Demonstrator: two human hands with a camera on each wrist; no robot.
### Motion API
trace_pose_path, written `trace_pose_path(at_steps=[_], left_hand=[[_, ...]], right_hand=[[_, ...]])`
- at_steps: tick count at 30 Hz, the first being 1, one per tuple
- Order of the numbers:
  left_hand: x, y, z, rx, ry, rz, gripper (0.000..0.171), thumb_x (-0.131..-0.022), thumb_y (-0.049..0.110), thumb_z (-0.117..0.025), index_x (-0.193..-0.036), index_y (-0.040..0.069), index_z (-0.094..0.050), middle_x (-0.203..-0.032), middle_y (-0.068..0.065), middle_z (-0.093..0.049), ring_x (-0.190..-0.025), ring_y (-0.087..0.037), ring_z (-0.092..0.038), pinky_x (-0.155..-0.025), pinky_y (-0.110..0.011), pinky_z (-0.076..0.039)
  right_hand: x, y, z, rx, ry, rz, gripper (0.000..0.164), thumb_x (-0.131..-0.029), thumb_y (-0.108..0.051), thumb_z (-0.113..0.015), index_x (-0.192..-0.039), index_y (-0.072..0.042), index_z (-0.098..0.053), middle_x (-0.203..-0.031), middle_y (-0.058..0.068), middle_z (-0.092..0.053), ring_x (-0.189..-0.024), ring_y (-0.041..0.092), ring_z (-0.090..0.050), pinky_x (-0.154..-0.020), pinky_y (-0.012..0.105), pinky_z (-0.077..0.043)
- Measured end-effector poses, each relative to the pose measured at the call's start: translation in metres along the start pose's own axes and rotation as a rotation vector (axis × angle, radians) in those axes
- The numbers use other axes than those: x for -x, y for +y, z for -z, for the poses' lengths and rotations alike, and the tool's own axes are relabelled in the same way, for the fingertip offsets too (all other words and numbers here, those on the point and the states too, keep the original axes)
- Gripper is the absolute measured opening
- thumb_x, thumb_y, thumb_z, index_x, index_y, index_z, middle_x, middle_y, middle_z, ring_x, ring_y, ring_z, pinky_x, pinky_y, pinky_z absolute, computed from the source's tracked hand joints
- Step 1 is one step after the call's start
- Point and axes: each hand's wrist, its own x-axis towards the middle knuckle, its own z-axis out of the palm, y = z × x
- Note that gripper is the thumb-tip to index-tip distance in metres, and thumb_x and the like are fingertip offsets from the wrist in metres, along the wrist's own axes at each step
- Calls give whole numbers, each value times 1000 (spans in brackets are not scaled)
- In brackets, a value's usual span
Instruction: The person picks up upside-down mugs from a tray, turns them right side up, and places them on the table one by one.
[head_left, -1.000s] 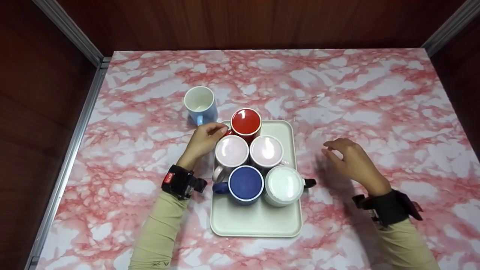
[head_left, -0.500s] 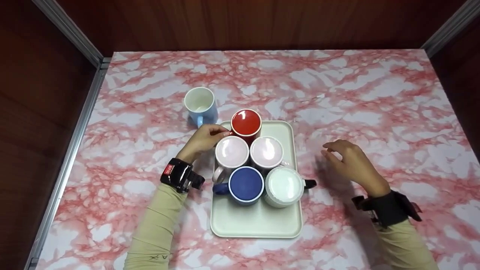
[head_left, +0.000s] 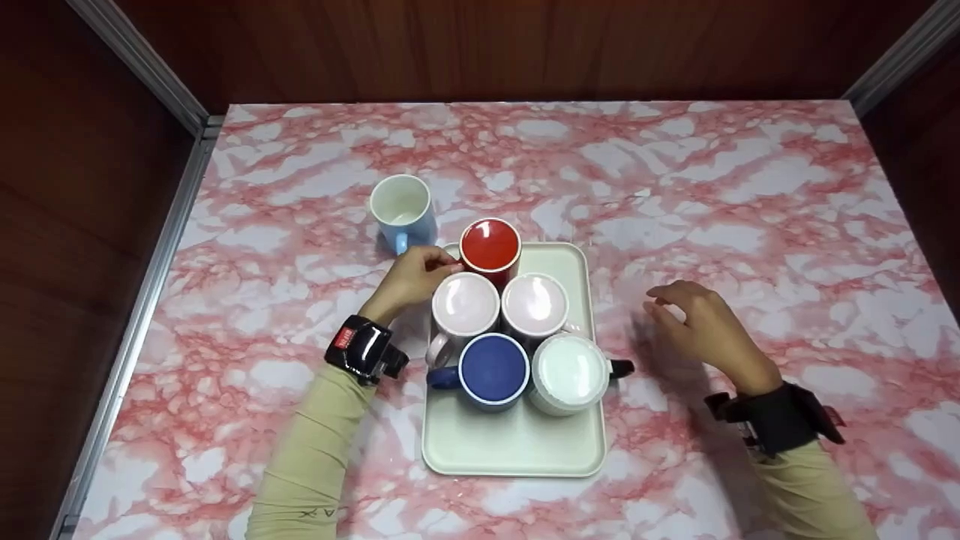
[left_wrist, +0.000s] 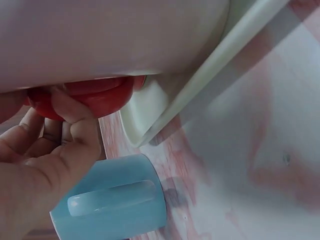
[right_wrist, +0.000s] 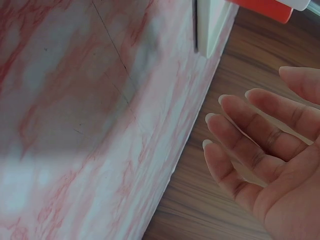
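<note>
My left hand (head_left: 412,280) pinches the handle (left_wrist: 107,100) of a red mug (head_left: 490,246) at the far left part of the cream tray (head_left: 514,454). The red mug stands bottom up. In front of it on the tray are two pale pink mugs, a left one (head_left: 466,304) and a right one (head_left: 535,304), also upside down. A blue mug (head_left: 493,371) and a white mug (head_left: 570,373) with a black handle form the nearest row. My right hand (head_left: 701,319) hovers to the right of the tray with loosely bent fingers (right_wrist: 260,135), holding nothing.
A light blue mug (head_left: 405,210) stands upright on the marbled pink table (head_left: 712,187), just beyond the tray's far left corner and close to my left hand. Dark wood panels (head_left: 525,49) border the table at the back and sides.
My left fingers have closed in on the red mug's handle, and the mug has shifted very slightly left. My right hand stays about where it was.
</note>
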Motion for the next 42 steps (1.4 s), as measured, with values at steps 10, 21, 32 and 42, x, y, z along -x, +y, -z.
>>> trace_pose_path(at_steps=[10,21,32,42], left_hand=[[-2,4,-5,-163,84,-49,16,-87,12,-61,-85,-3,-66,-71,-5,-57,-70,-18,-48,-65,-26,-36],[0,10,-3,-109,135,-9,19,-91,12,-56,-89,-5,-63,-78,-15,-61,-71,-19,-51,-65,-27,-39],[10,38,9,211,236,-31,17,-92,7,-53,-86,-8,-57,-68,-8,-51,-61,-11,-46,-55,-18,-37],[35,69,3,718,162,5,18,-95,3,-44,-85,-8,-54,-70,-5,-48,-60,-9,-45,-47,-16,-33]], right_hand=[[1,2,0,-2,6,-7,13,-80,4,-64,-93,8,-66,-87,15,-64,-82,29,-60,-68,41,-46],[1,2,1,0,-4,-18,14,-80,5,-64,-93,8,-65,-87,17,-64,-81,29,-59,-67,41,-45],[0,1,4,13,-4,-9,15,-81,2,-64,-94,9,-65,-87,19,-63,-81,32,-58,-67,42,-45],[0,-18,9,-34,82,-16,13,-80,4,-64,-93,7,-65,-86,15,-64,-82,28,-59,-71,28,-44]])
